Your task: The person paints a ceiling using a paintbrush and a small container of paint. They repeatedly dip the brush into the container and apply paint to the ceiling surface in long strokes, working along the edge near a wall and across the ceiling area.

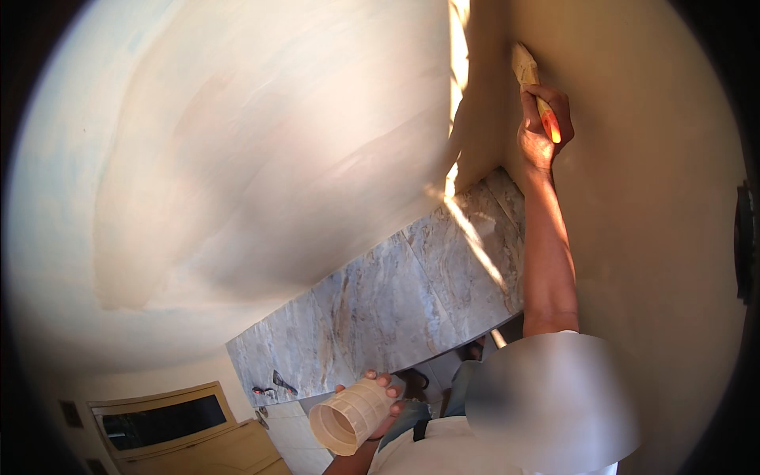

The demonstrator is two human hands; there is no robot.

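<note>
High up at the corner of two walls, my right hand is closed round a paintbrush with a red and yellow handle. Its pale, paint-coated bristles point up and touch or nearly touch the right wall. Down low, my left hand grips a beige plastic cup by its side, fingers wrapped round it. The cup is tilted, its open mouth facing down and left in the picture; I cannot make out what is inside. Damp-looking darker patches mark the left wall.
A grey marbled ledge runs below the left wall, with small dark tools near its left end. A yellowish wooden door or window frame stands at lower left. A dark fixture sits at the right rim. Sunlight streaks the corner.
</note>
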